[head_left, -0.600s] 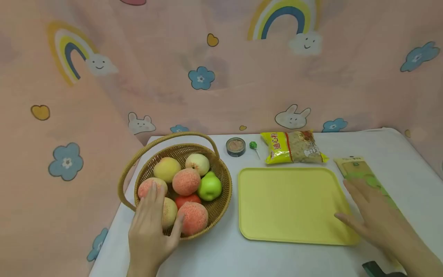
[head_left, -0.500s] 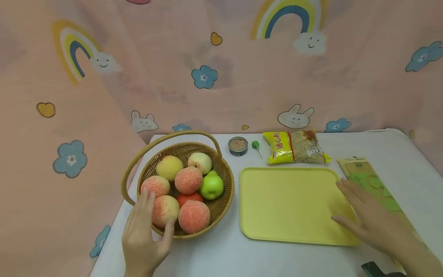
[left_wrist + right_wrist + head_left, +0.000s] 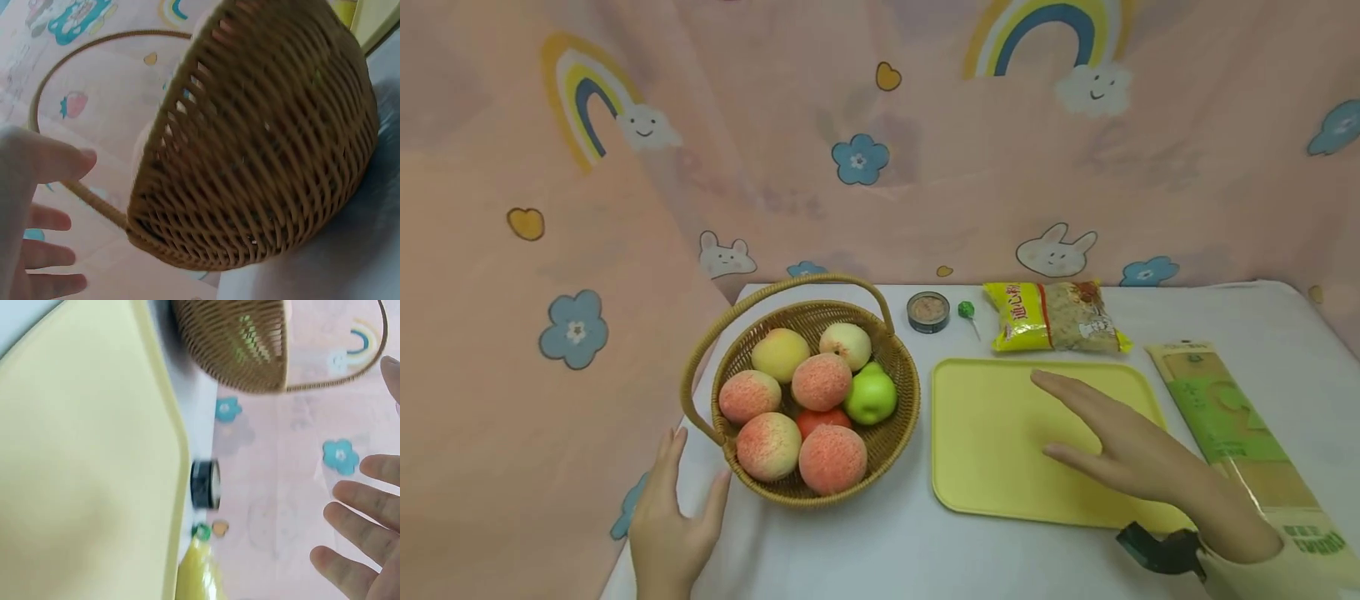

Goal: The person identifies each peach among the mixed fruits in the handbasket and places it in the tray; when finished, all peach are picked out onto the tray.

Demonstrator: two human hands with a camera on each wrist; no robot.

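Observation:
A wicker basket [image 3: 904, 417] with a tall handle stands on the left of the table. In it lie several peaches [image 3: 832, 459], a green apple-like fruit [image 3: 871, 394] and a red fruit [image 3: 822, 420] partly hidden below them. My left hand [image 3: 673, 521] is just left of the basket's front rim, fingers spread and holding nothing; the left wrist view shows the thumb and fingers beside the basket wall [image 3: 269, 137]. Above the yellow tray [image 3: 985, 450] hovers my right hand [image 3: 1120, 442], fingers extended and nothing in them.
Along the back stand a small round tin [image 3: 928, 312], a green lollipop [image 3: 967, 311] and a yellow bag of dry noodles [image 3: 1056, 317]. A long flat green and tan packet [image 3: 1240, 417] lies right of the tray. A patterned cloth [image 3: 760, 167] hangs behind the table.
My left hand has moved off the fruit, leftward and down, to outside the basket. The right hand has moved left over the tray. The head view has shifted slightly.

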